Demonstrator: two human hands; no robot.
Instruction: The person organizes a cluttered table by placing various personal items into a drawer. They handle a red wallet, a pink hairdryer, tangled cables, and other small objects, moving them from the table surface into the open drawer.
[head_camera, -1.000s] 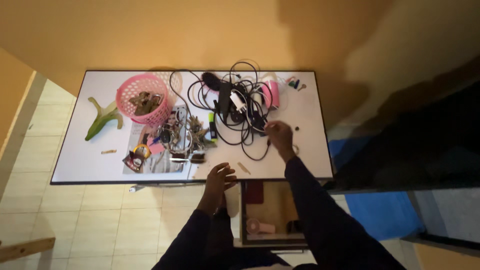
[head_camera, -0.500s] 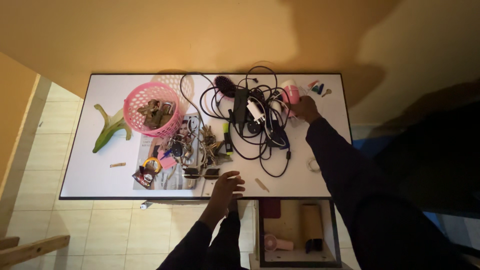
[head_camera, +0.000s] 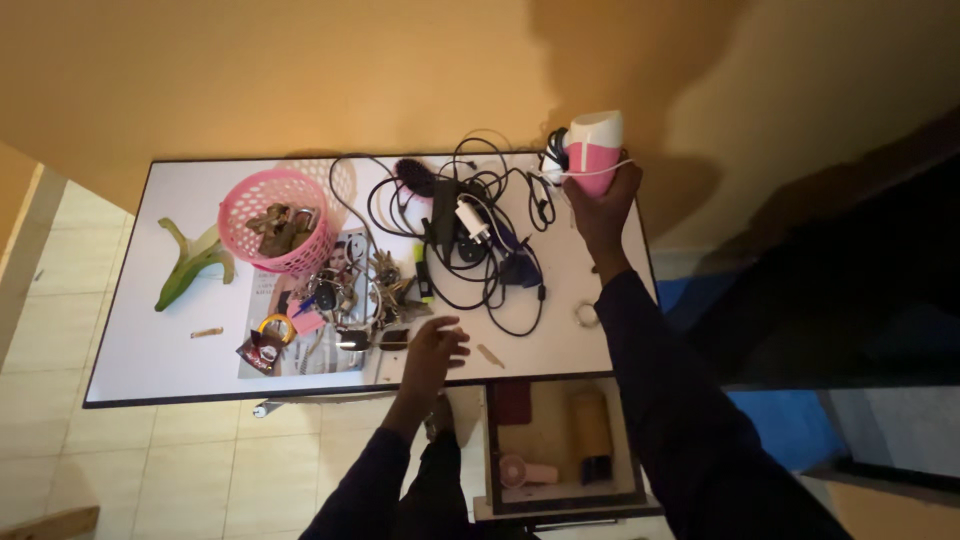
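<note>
- My right hand (head_camera: 603, 208) is closed around a pink and white hair dryer (head_camera: 593, 150), holding it up over the far right corner of the white table (head_camera: 130, 340).
- The dryer's white nose points away from me toward the yellow wall (head_camera: 300, 70); a thin white cord runs from it down to the table.
- My left hand (head_camera: 435, 345) rests flat at the near edge of the table, fingers spread and holding nothing, just beside a pile of keys (head_camera: 385, 285).
- Left of the dryer lies a tangle of black cables (head_camera: 480, 240) with a white plug (head_camera: 468, 215) in it and a dark hairbrush (head_camera: 415, 178) at its far side.
- Further left a pink basket (head_camera: 278, 220) stands on the table with small things inside.
- A green banana peel (head_camera: 190, 270) lies near the left end, well apart from my hands.
- A magazine (head_camera: 320, 330) lies under the keys and some small clutter.
- Below the table's near edge an open drawer (head_camera: 560, 440) shows a small pink fan and a tan roll.
</note>
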